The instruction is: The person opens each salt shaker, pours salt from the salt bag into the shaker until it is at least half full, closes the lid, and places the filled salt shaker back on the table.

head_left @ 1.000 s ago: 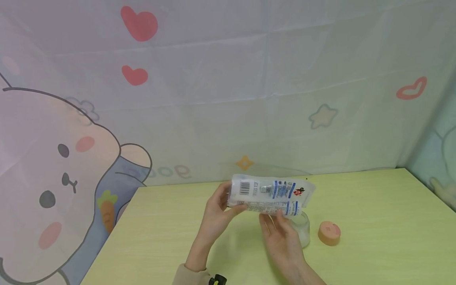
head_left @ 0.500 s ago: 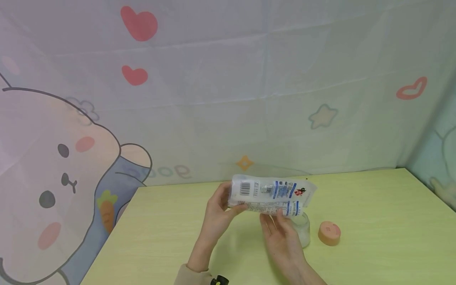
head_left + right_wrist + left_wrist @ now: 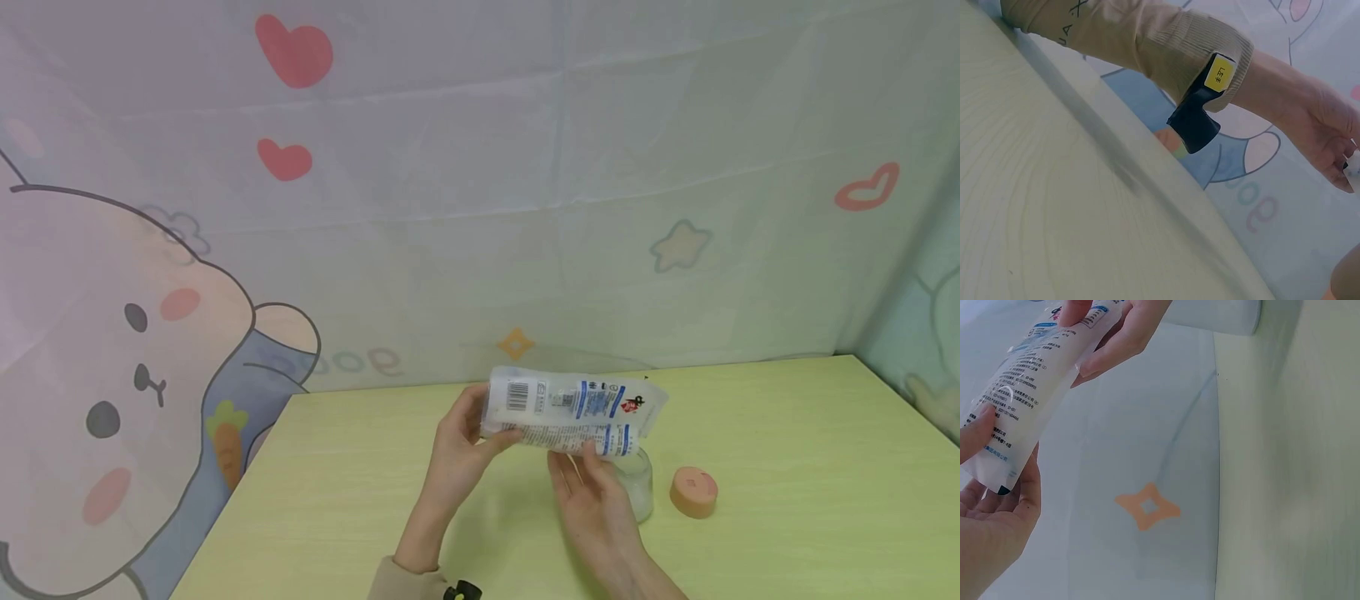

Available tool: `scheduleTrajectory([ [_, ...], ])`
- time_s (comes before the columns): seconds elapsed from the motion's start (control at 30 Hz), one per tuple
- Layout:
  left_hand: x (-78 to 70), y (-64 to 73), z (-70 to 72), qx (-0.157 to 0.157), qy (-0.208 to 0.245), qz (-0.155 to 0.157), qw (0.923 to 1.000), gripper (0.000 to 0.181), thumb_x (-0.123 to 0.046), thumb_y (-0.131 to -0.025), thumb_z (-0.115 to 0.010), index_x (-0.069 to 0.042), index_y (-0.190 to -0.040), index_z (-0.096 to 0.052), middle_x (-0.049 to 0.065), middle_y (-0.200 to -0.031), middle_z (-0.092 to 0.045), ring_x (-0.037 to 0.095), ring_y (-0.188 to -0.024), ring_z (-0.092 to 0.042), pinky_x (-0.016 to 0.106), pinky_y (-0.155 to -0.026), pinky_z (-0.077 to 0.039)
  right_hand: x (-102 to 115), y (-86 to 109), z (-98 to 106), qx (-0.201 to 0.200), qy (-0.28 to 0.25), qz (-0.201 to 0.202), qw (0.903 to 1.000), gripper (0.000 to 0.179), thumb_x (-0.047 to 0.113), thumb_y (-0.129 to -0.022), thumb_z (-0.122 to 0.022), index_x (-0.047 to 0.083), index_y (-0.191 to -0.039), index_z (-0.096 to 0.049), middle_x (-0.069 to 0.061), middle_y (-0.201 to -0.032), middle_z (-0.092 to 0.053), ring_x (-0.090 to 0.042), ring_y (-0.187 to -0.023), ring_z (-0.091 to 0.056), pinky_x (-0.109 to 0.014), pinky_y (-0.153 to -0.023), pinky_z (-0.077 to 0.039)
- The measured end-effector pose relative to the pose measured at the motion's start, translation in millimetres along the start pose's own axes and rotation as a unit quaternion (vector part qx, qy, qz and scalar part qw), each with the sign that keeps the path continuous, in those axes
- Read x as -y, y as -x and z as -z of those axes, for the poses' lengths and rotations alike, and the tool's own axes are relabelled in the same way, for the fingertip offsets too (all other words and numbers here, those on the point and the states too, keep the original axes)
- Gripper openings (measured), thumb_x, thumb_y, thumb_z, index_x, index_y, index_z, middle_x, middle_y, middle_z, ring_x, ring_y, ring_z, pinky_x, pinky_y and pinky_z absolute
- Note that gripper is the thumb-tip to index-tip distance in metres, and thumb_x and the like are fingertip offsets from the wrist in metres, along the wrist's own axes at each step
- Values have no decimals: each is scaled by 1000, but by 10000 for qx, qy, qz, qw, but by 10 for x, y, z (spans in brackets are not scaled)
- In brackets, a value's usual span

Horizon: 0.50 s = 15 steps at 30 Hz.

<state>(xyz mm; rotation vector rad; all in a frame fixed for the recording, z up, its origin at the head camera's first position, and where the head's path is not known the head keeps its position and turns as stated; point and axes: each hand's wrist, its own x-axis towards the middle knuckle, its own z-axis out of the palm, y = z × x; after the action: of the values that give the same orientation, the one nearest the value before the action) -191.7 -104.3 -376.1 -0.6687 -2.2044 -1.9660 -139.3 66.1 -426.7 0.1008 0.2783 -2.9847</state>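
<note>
A white plastic bag [image 3: 562, 408] with a barcode and blue and black print is held lengthwise above the table. My left hand [image 3: 457, 454] grips its left end, thumb on the front face and fingers behind. Near the bag's right part, my right hand [image 3: 600, 517] holds it from below, its thumb on the front. In the left wrist view the bag [image 3: 1022, 400] slants between both hands. Partly hidden behind the right hand and the bag stands a clear jar [image 3: 640, 492] with whitish contents. The right wrist view shows the left hand [image 3: 1329, 131] at the bag's end.
An orange round lid [image 3: 693, 492] lies on the pale yellow-green table [image 3: 810, 467], to the right of the jar. Behind the table hangs a cartoon-printed cloth [image 3: 480, 208]. A black device [image 3: 1200, 119] is strapped over the left sleeve's cuff.
The bag and left hand have shifted very slightly to the right. Both hands keep their hold; the jar and lid have not moved.
</note>
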Motion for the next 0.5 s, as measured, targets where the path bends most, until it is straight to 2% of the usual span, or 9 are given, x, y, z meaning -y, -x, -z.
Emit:
scheduleTrajectory([
  [0.3,-2,1,22,148,53,18,9999,57,1,-80,-73,-18,-131,-54,9,-125,-62,13,-104,-62,25,-90,-50,3,-2,3,64,-153,-60,9998,22,18,-100,-48,27,-119,-48,8,-117,-60,-9,-117,-55,-25,-112,-36],
  [0.5,-7,-2,24,127,52,30,9999,58,0,-80,-73,-19,-131,-54,9,-125,-63,13,-104,-62,25,-89,-51,2,-1,-11,43,-138,-62,9999,23,18,-100,-48,27,-120,-47,8,-118,-59,-9,-118,-55,-25,-113,-34],
])
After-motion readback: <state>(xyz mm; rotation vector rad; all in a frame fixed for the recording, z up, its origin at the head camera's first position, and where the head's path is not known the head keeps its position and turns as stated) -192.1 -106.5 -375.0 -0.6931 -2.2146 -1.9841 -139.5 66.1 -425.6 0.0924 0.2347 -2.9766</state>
